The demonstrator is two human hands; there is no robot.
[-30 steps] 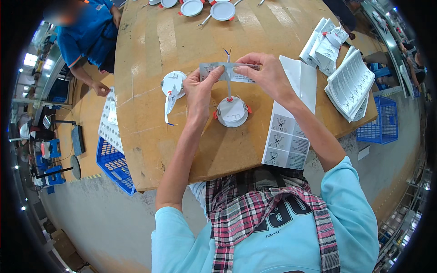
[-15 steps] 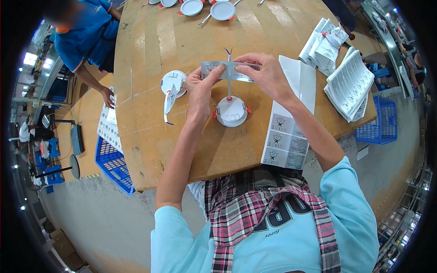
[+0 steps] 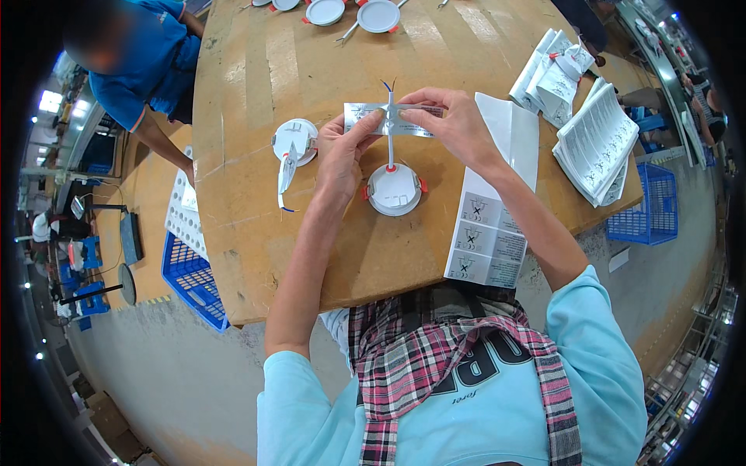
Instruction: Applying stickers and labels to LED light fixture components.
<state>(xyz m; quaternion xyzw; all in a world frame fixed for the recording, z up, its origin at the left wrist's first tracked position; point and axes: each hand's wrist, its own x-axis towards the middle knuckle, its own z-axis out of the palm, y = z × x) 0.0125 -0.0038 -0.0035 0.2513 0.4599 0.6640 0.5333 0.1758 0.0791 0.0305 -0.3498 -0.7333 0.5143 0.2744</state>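
Observation:
A silvery printed label (image 3: pixel 404 126) lies across the white cable (image 3: pixel 391 149) of a round downlight (image 3: pixel 394 191). My left hand (image 3: pixel 346 147) pinches the label's left part, thumb on top beside the cable. On the other side my right hand (image 3: pixel 451 124) grips the right part between thumb and fingers. Bare blue and brown wire ends poke out beyond the label. The downlight rests back side up on the table, with red clips at its sides. Left of my hands is a second downlight (image 3: pixel 295 138), a label wrapped on its cable.
A sheet of labels (image 3: pixel 486 241) lies beside my right forearm. Stacks of printed sheets (image 3: pixel 597 147) sit at the table's right, more downlights (image 3: pixel 378 15) at the far edge. Blue crates (image 3: pixel 643 203) stand below. A co-worker in a blue shirt (image 3: pixel 151 70) is at the left.
The label now looks pressed more closely around the cable, between my thumbs. My hands have hardly shifted. The co-worker's arm at the left has moved slightly.

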